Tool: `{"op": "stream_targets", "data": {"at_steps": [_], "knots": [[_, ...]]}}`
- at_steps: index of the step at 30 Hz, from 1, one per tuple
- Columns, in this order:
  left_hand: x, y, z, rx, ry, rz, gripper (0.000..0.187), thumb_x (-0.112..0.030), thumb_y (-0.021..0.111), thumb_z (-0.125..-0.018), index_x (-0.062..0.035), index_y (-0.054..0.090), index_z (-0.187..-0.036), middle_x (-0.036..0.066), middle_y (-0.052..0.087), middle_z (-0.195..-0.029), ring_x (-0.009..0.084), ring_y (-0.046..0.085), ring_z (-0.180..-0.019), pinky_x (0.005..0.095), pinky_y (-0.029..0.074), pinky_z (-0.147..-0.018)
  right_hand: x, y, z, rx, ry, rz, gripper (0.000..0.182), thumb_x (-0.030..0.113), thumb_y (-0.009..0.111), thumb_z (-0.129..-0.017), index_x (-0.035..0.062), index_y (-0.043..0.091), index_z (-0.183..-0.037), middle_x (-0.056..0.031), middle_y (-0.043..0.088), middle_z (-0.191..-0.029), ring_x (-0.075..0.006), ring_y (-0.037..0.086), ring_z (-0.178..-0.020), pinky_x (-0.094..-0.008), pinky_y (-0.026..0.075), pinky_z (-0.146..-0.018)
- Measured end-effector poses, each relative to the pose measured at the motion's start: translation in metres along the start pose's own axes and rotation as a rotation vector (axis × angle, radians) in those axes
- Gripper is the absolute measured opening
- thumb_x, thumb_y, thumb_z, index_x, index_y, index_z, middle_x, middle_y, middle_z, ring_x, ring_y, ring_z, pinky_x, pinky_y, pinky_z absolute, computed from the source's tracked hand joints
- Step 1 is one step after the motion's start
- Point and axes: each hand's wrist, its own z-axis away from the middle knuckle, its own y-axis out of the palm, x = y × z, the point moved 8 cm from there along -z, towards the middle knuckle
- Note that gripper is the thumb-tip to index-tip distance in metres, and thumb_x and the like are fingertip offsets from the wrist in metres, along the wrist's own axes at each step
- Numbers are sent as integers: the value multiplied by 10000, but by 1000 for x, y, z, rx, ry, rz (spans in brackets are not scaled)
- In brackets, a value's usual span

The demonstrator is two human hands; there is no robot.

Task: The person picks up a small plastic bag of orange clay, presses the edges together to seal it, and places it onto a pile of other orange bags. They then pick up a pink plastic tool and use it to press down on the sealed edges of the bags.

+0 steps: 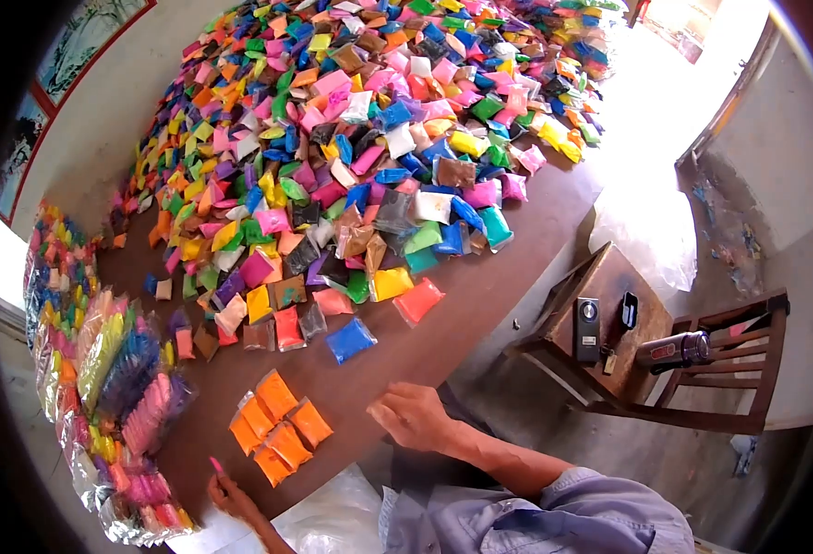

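At the table's near edge, my left hand (231, 497) has its fingers closed, with a small pink thing (216, 464) at their tips; its exact kind is too small to tell. My right hand (413, 415) is over the table with its fingers curled together, and no packet shows in it. Between my hands lies a group of several orange packets (276, 395) in clear plastic, set close together in two rows. Beyond them, a blue packet (351, 341) lies flat at the front of the heap.
A large heap of packets in many colours (360, 120) covers the far part of the brown table (351, 388). Clear bags filled with packets (152, 411) stand along the left. At right are a small wooden table (554, 342), a bottle (674, 350) and a chair (729, 420).
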Motion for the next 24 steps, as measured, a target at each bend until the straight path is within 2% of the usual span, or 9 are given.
{"op": "stream_targets", "data": {"at_steps": [6, 10, 11, 12, 15, 16, 18, 20, 24], "knots": [[-9, 0, 1, 62, -53, 32, 257, -253, 663, -999, -5, 699, -1056, 73, 663, -921, 157, 613, -783, 299, 505, -666, 9, -2, -2, -38, -84, 11, 25, 52, 685, -820, 66, 679, -840, -73, 656, -811, -262, 650, -715, -365, 534, -644], [-12, -1, 3, 49, -39, 6, 252, -250, 657, -1008, -4, 697, -1051, 73, 661, -920, 155, 613, -789, 295, 505, -673, 16, -18, -4, -16, -95, -83, 15, 56, 683, -844, 54, 675, -832, -85, 656, -786, -264, 651, -674, -359, 529, -612], [-18, -2, 4, 53, -27, -5, 247, -245, 652, -1012, -5, 696, -1049, 75, 665, -928, 161, 618, -799, 297, 508, -682, 13, -36, -5, -88, -9, -170, 26, 57, 681, -853, 43, 676, -832, -90, 663, -780, -258, 653, -652, -352, 524, -595], [-22, -2, 3, 56, -15, -14, 241, -241, 648, -1016, -6, 694, -1047, 77, 670, -936, 166, 623, -809, 300, 512, -692, 4, -54, -4, -161, 77, -256, 39, 58, 679, -863, 33, 677, -833, -94, 669, -774, -252, 656, -631, -346, 518, -578], [-22, -3, 4, 3, 29, -35, 262, -230, 659, -1003, 22, 697, -1061, 102, 699, -928, 187, 647, -800, 311, 524, -690, -43, -146, -8, -408, 74, 113, 98, 101, 747, -847, 44, 727, -925, -111, 641, -758, -263, 622, -622, -346, 487, -555], [-20, -2, 3, 12, 29, -30, 262, -230, 659, -1003, 22, 697, -1061, 102, 699, -928, 187, 647, -800, 311, 524, -690, -48, -185, -21, -500, -28, 334, 138, 76, 720, -864, 26, 722, -993, -113, 653, -793, -259, 626, -635, -341, 491, -564], [-12, -2, 0, 38, 17, -93, 246, -237, 640, -1021, 2, 694, -1034, 95, 698, -962, 187, 646, -842, 317, 523, -722, -105, -264, -33, -648, 267, 431, 166, 35, 708, -883, 29, 710, -1049, -86, 673, -864, -165, 628, -678, -312, 494, -583], [-5, 0, 0, 59, -48, -94, 258, -242, 638, -1023, 9, 696, -1034, 102, 701, -953, 195, 649, -841, 324, 524, -728, -152, -337, -53, -771, 263, 499, 188, 77, 695, -911, 59, 713, -1098, -79, 691, -911, -148, 647, -715, -290, 518, -634], [-16, -3, 1, 34, 10, -100, 264, -238, 629, -1025, 17, 693, -1044, 107, 705, -945, 202, 651, -838, 330, 526, -740, -227, -437, -104, -689, 472, 858, 266, 269, 674, -939, 118, 716, -1154, -124, 731, -1097, -282, 730, -937, -397, 562, -831]]}}
